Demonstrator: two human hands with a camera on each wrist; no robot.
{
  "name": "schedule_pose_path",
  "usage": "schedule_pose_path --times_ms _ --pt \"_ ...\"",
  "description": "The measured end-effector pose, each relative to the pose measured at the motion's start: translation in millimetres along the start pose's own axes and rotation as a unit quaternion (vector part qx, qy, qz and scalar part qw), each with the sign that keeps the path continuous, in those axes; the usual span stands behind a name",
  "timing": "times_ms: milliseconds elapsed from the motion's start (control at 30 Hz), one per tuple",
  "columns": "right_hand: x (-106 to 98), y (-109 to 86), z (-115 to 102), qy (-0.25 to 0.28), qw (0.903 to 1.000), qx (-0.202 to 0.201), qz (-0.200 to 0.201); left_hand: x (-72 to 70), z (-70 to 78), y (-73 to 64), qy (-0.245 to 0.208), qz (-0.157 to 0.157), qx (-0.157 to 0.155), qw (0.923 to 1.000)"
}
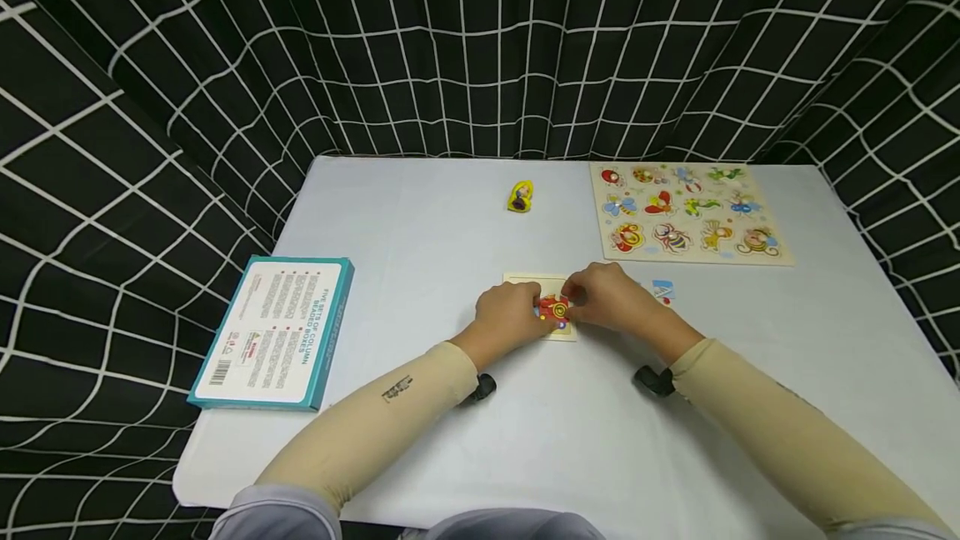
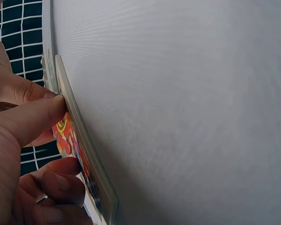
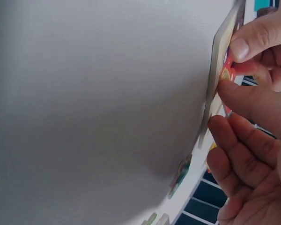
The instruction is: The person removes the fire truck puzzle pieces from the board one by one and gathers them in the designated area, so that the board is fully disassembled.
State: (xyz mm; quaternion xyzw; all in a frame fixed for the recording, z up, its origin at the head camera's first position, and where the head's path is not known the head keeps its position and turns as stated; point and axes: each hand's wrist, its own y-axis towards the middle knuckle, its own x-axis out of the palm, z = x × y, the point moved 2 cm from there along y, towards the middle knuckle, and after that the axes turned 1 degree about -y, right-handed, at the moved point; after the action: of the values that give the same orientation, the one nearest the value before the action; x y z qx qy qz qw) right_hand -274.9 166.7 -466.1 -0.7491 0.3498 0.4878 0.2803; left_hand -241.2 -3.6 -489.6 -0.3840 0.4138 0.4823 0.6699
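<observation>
A small pale wooden board (image 1: 517, 278) lies on the white table in front of the person, with a red, yellow and blue puzzle piece (image 1: 553, 310) on it. From the left, the left hand (image 1: 506, 311) pinches the piece's edge, its thumb low against the board in the left wrist view. The right hand (image 1: 609, 298) holds the opposite side between thumb and index finger. In the right wrist view, the remaining right fingers curl loosely beside the board (image 3: 215, 61). Fingers hide parts of the piece, so its full outline cannot be told.
A teal-edged white box (image 1: 277, 332) lies at the left. A larger puzzle board with insect pictures (image 1: 693, 207) occupies the back right. A yellow piece (image 1: 521, 197) lies at the back middle, and a small blue piece (image 1: 663, 288) beyond the right hand. Black grid-patterned cloth (image 1: 450, 48) surrounds the table.
</observation>
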Motion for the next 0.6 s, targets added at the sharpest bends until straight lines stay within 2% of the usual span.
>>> schedule_pose_path --times_ms 133,233,367,467,600 --pt "0.6 -1.0 -3.0 -0.015 0.9997 -0.011 0.017 -1.4 0.3 -1.0 -0.007 0.003 0.003 1.0000" --pt "1.7 -0.9 -5.5 -0.047 0.9967 -0.049 0.043 -1.7 -0.1 -2.5 -0.008 0.004 0.001 1.0000" --pt "0.8 -1.8 -6.5 -0.094 0.9877 -0.096 0.080 -0.4 0.1 -3.6 -0.015 0.004 0.003 0.9999" --pt "-2.3 -3.9 -4.6 -0.091 0.9897 -0.078 0.079 1.4 0.6 -4.3 -0.017 0.005 0.006 0.9998" --pt "-4.4 -6.8 -1.2 -0.066 0.9965 -0.035 0.038 2.8 1.0 -4.9 -0.013 0.007 0.001 0.9999"
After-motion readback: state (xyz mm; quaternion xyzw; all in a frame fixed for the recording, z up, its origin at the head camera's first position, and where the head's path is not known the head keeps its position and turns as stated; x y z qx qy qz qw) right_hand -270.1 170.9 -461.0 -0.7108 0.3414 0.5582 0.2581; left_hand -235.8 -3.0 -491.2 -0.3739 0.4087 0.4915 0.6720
